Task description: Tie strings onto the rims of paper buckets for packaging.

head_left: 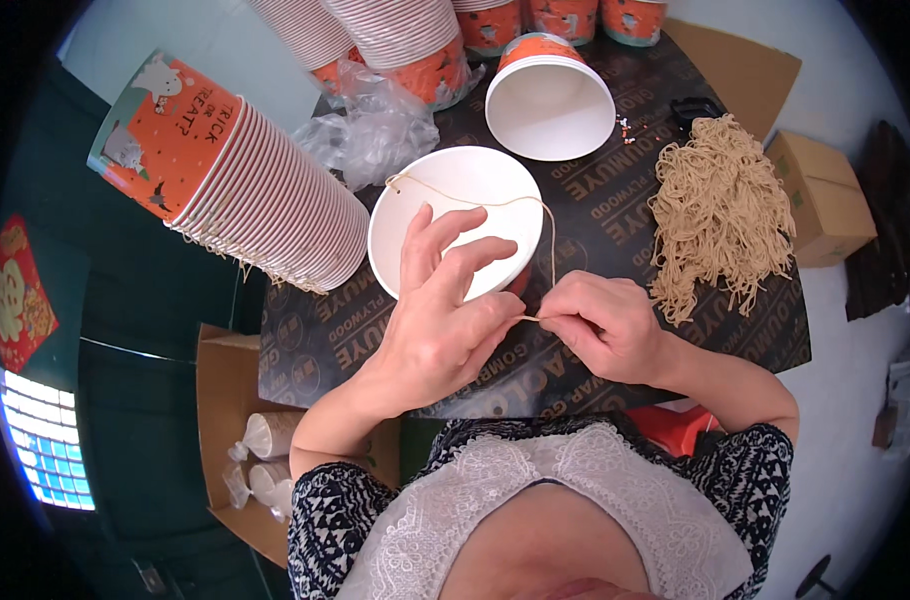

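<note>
Lace on my top (pixel 475 475) sits at six o'clock. My left grip (pixel 440 325) and right grip (pixel 610 325) pinch the cord (pixel 549 225), which arcs into the white bucket (pixel 395 245) at eleven. Nested buckets (pixel 275 190) stand at ten; a cardboard box (pixel 225 380) at eight holds clear-bagged white things (pixel 272 436).

Wears short black sleeves (pixel 340 515) with white geometric patterns, left and right, and a pale lace panel (pixel 665 505) between, scalloped along its far edge and open at a round near neckline (pixel 545 483)
</note>
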A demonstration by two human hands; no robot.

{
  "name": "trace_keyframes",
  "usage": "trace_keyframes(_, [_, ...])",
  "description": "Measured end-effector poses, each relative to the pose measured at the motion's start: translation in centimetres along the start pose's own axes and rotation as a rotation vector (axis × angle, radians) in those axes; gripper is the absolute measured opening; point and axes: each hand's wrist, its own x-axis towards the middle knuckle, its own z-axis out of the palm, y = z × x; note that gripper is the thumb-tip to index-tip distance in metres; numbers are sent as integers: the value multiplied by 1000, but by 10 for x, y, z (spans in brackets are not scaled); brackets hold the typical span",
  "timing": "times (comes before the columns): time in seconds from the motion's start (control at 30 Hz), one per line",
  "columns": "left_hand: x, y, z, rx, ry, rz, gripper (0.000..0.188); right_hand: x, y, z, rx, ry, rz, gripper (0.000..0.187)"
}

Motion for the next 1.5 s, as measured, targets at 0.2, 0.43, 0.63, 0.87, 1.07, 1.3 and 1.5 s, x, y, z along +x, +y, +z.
trace_keyframes(0.2, [4,2,5,-36,-2,8,17,5,-13,-3,108,-33,185,11])
trace_keyframes(0.43, [11,9,1,-105,-70,-79,20,5,-7,0,41,5,132,10])
trace_keyframes(0.63, [7,2,7,-37,-84,-8,22,6,-8,0,30,11,104,9])
trace_keyframes(0.87, [6,-1,6,-62,26,-74,24,2,-3,4,-35,68,97,13])
trace_keyframes(1.07, [2,-9,-4,-3,113,-149,14,2,4,9,-44,97,246,15])
trace_keyframes(1.3, [1,-10,-6,3,118,-186,9,4,8,12,-72,77,298,14])
trace_keyframes(1.5, [-2,-15,-4,-21,125,-154,15,5,9,12,-79,63,302,14])
